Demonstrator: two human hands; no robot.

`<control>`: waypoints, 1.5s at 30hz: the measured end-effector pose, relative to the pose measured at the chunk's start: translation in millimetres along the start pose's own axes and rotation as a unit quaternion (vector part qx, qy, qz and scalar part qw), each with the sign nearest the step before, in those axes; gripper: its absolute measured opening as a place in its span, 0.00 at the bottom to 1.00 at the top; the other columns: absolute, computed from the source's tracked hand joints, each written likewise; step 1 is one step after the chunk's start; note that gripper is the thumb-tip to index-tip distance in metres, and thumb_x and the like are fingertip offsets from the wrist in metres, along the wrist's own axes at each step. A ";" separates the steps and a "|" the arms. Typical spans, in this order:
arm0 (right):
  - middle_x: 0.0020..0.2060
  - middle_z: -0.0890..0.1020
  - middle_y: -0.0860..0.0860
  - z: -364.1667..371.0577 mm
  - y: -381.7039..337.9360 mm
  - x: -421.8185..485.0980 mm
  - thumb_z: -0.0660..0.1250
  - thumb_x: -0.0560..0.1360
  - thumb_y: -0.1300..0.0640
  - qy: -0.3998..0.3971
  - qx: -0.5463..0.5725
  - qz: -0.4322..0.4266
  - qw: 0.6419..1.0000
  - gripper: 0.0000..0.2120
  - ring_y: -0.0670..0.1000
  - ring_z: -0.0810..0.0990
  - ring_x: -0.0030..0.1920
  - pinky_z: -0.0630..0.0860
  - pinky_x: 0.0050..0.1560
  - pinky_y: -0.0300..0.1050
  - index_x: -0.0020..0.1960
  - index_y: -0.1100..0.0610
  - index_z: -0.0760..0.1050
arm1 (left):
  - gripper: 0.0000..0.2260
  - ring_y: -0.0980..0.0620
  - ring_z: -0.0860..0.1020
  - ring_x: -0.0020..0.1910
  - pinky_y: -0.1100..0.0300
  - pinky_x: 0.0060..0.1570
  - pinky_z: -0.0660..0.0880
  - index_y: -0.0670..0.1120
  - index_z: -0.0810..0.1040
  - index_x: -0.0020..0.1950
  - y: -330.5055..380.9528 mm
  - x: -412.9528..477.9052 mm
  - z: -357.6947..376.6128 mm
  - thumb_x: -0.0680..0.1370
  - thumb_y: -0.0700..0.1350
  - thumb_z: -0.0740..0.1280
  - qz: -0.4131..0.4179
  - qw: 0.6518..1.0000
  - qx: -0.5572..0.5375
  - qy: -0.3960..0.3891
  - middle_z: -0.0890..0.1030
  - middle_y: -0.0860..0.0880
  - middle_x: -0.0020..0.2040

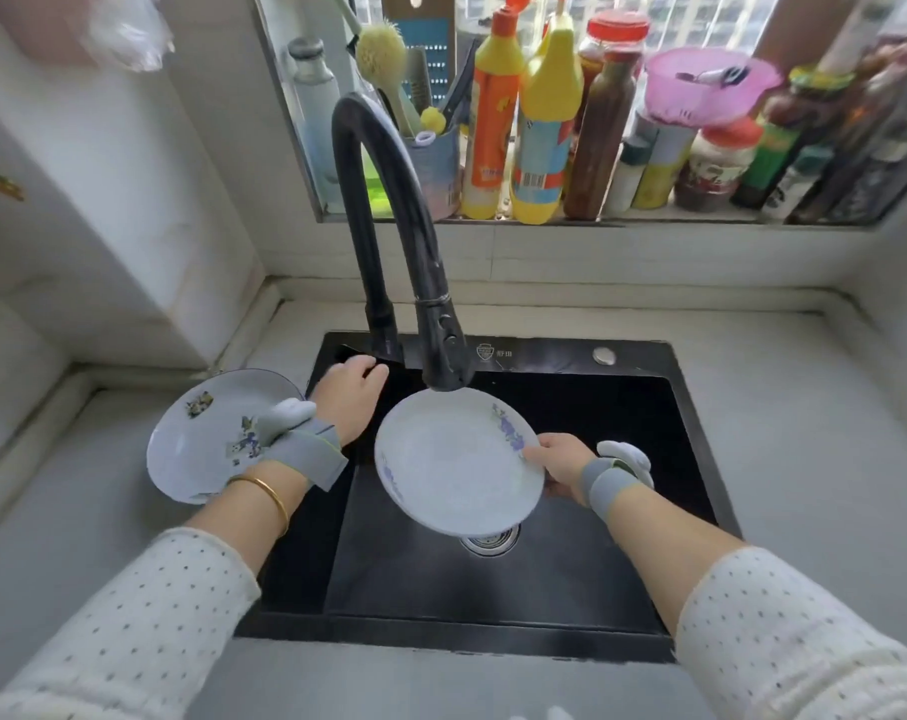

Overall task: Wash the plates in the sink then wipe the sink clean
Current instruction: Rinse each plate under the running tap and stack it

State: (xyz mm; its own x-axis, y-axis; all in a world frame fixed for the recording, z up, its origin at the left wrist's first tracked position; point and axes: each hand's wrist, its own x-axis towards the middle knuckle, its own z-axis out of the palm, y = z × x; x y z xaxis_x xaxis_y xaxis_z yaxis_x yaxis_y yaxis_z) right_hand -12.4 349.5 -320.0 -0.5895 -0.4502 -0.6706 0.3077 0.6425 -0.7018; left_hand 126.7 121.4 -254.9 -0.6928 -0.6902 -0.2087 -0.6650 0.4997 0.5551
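My right hand [558,467] pinches the right rim of a white plate with blue flowers [454,465], held tilted over the black sink [623,407] just under the black faucet head [443,366]. My left hand [350,394] reaches to the back left corner of the sink, fingers curled near the faucet base; what they touch is hidden. A second white patterned plate [207,433] lies on the counter left of the sink, partly behind my left wrist. The drain [493,540] shows below the held plate.
The windowsill behind the sink holds detergent bottles [542,122], a brush holder [430,163], sauce jars and a pink bowl [706,85]. Grey counter [804,433] runs on both sides of the sink. A white wall column stands at the left.
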 end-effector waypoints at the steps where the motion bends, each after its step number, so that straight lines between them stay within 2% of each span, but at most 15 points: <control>1: 0.36 0.77 0.56 -1.4 3.6 -2.5 0.59 0.78 0.65 0.016 -0.004 0.010 1.000 0.08 0.53 0.75 0.33 0.76 0.34 0.45 0.46 0.60 0.76 | 0.17 0.38 0.73 0.61 0.48 0.62 0.71 0.45 0.71 0.68 1.4 10.2 -5.6 0.81 0.49 0.56 0.028 0.995 0.077 0.052 0.74 0.40 0.64; 3: 0.33 0.75 0.55 -2.3 10.9 -6.8 0.58 0.76 0.67 0.040 -0.022 0.039 0.998 0.10 0.52 0.73 0.29 0.73 0.28 0.41 0.41 0.59 0.75 | 0.19 0.39 0.63 0.71 0.49 0.70 0.60 0.43 0.68 0.72 3.2 28.2 -15.5 0.80 0.42 0.58 0.068 0.978 0.170 0.095 0.66 0.40 0.72; 5: 0.32 0.75 0.55 -3.0 17.7 -8.6 0.57 0.77 0.67 0.051 -0.039 0.070 0.996 0.09 0.51 0.73 0.28 0.70 0.23 0.39 0.42 0.60 0.74 | 0.23 0.40 0.57 0.74 0.50 0.73 0.56 0.43 0.64 0.74 1.9 40.6 -16.5 0.79 0.37 0.58 0.054 0.972 0.222 0.046 0.61 0.40 0.75; 9: 0.32 0.76 0.56 -4.1 35.5 -6.1 0.58 0.77 0.66 0.056 -0.049 0.120 0.990 0.09 0.52 0.74 0.27 0.71 0.25 0.41 0.52 0.64 0.76 | 0.24 0.39 0.66 0.67 0.49 0.64 0.68 0.44 0.63 0.73 -2.5 40.4 -3.1 0.76 0.37 0.60 0.032 0.961 0.274 -0.011 0.68 0.41 0.68; 14: 0.31 0.77 0.56 -2.8 48.8 -3.7 0.58 0.77 0.66 0.071 -0.025 0.146 0.986 0.06 0.53 0.75 0.28 0.70 0.25 0.40 0.49 0.63 0.73 | 0.30 0.39 0.68 0.68 0.48 0.62 0.71 0.46 0.55 0.78 1.3 18.9 11.3 0.76 0.37 0.59 0.033 0.970 0.241 -0.020 0.68 0.42 0.71; 17: 0.32 0.78 0.57 1.2 51.5 -2.4 0.57 0.78 0.66 0.067 -0.014 0.151 0.986 0.06 0.54 0.77 0.29 0.70 0.26 0.41 0.49 0.63 0.72 | 0.31 0.41 0.60 0.74 0.48 0.71 0.63 0.46 0.54 0.78 2.8 7.7 16.5 0.76 0.36 0.59 0.036 0.980 0.194 -0.008 0.61 0.42 0.76; 21: 0.31 0.78 0.58 6.2 56.9 -0.6 0.55 0.77 0.68 0.047 -0.013 0.157 0.986 0.07 0.54 0.77 0.26 0.70 0.22 0.37 0.51 0.63 0.71 | 0.32 0.39 0.57 0.75 0.45 0.72 0.60 0.50 0.57 0.77 -10.7 -25.5 42.5 0.73 0.37 0.59 -0.012 0.992 0.112 0.056 0.59 0.41 0.76; 25: 0.31 0.77 0.58 12.7 61.6 6.2 0.55 0.76 0.69 0.041 0.000 0.144 0.989 0.10 0.56 0.78 0.26 0.70 0.18 0.36 0.53 0.63 0.71 | 0.27 0.39 0.66 0.70 0.48 0.68 0.66 0.48 0.58 0.77 -23.3 -74.0 81.1 0.78 0.41 0.59 -0.124 0.991 0.013 -0.046 0.60 0.40 0.75; 29: 0.31 0.78 0.60 16.7 66.0 8.2 0.55 0.75 0.68 0.029 -0.018 0.125 0.992 0.11 0.58 0.78 0.28 0.71 0.18 0.39 0.56 0.63 0.71 | 0.27 0.41 0.75 0.60 0.47 0.63 0.74 0.46 0.55 0.77 -33.5 -114.2 120.0 0.79 0.41 0.58 -0.260 0.951 -0.112 -0.127 0.69 0.39 0.69; 32: 0.47 0.79 0.62 19.6 68.0 9.3 0.57 0.75 0.67 0.036 -0.005 0.105 0.994 0.19 0.61 0.82 0.41 0.78 0.21 0.47 0.66 0.61 0.67 | 0.24 0.43 0.76 0.50 0.50 0.58 0.76 0.40 0.56 0.75 -27.1 -129.5 140.1 0.80 0.36 0.57 -0.317 0.915 -0.225 -0.109 0.72 0.40 0.58; 35: 0.50 0.78 0.63 16.8 69.3 9.9 0.58 0.72 0.64 0.065 -0.053 0.071 0.994 0.21 0.63 0.82 0.47 0.83 0.35 0.56 0.65 0.60 0.66 | 0.24 0.39 0.77 0.58 0.50 0.57 0.75 0.39 0.53 0.77 -13.1 -127.9 145.5 0.81 0.34 0.54 -0.346 0.876 -0.329 -0.075 0.70 0.37 0.64; 37: 0.47 0.78 0.62 13.8 70.9 9.8 0.58 0.72 0.64 0.078 -0.053 0.047 0.994 0.14 0.61 0.81 0.42 0.82 0.44 0.58 0.58 0.60 0.68 | 0.25 0.36 0.75 0.63 0.48 0.57 0.75 0.40 0.51 0.77 -5.7 -121.1 146.3 0.81 0.34 0.53 -0.363 0.847 -0.385 -0.049 0.66 0.35 0.71; 39: 0.47 0.76 0.61 12.5 73.8 9.6 0.59 0.75 0.65 0.082 -0.012 0.029 0.996 0.07 0.60 0.78 0.41 0.82 0.46 0.59 0.52 0.59 0.67 | 0.25 0.37 0.76 0.61 0.46 0.58 0.75 0.39 0.51 0.77 0.1 -115.3 147.0 0.81 0.35 0.54 -0.364 0.841 -0.397 -0.050 0.69 0.35 0.69; 41: 0.46 0.75 0.59 12.6 76.2 8.7 0.59 0.76 0.65 0.082 0.039 0.015 0.996 0.05 0.59 0.77 0.41 0.82 0.43 0.57 0.51 0.58 0.67 | 0.23 0.41 0.77 0.56 0.46 0.59 0.74 0.39 0.54 0.76 4.2 -112.7 146.9 0.81 0.35 0.55 -0.368 0.832 -0.411 -0.053 0.74 0.37 0.62; 45: 0.49 0.76 0.55 18.4 86.8 4.6 0.58 0.79 0.65 0.035 0.155 0.031 0.987 0.08 0.52 0.76 0.37 0.76 0.26 0.40 0.55 0.55 0.68 | 0.23 0.39 0.76 0.61 0.44 0.57 0.77 0.42 0.60 0.74 -0.4 -111.1 150.0 0.79 0.36 0.57 -0.358 0.837 -0.411 -0.057 0.72 0.40 0.66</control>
State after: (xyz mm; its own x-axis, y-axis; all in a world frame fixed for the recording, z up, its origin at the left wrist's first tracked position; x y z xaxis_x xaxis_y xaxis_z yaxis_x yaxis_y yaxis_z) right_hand 25.4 391.8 -388.5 -0.6093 -0.3653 -0.7038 0.5522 0.4415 -0.7072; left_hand 162.1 276.4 -352.7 -0.2526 -0.5810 -0.7737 -0.5367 -0.5812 0.6116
